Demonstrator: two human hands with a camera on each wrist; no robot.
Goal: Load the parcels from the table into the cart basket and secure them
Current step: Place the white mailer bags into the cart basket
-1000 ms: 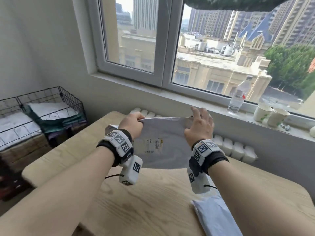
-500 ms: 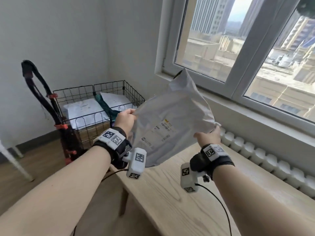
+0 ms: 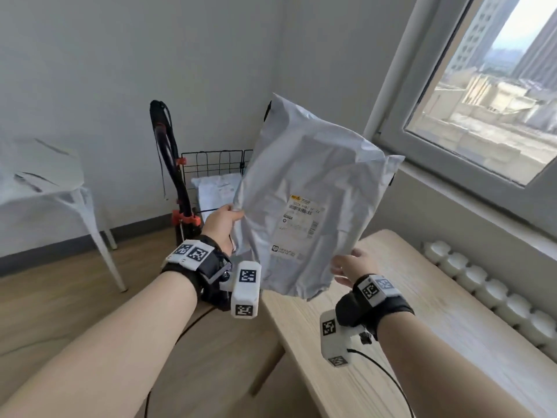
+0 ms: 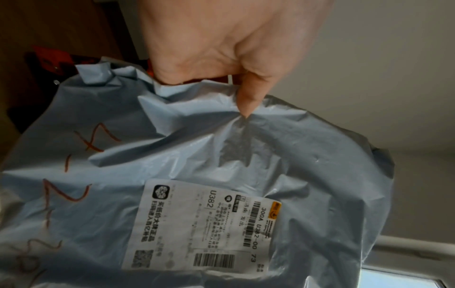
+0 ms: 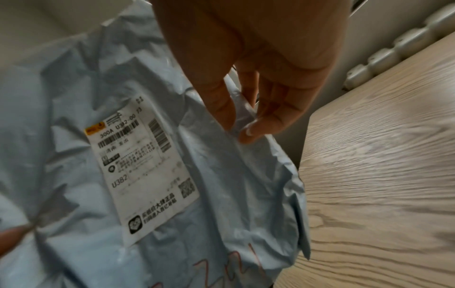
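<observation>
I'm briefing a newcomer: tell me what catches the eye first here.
A crinkled grey plastic mailer parcel with a white shipping label fills the centre, held up between the left hand and right hand. Behind it by the wall stands the black wire cart basket, a parcel already inside. The light wooden table lies lower right.

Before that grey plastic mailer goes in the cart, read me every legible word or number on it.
White shipping label on the grey plastic mailer:
"U382"
"300A U382-00 73"
Chinese print, barcodes, QR code: too small to read.
Red handwriting on the mailer: unclear.
Square coded markers on the wrist bands: no words.
</observation>
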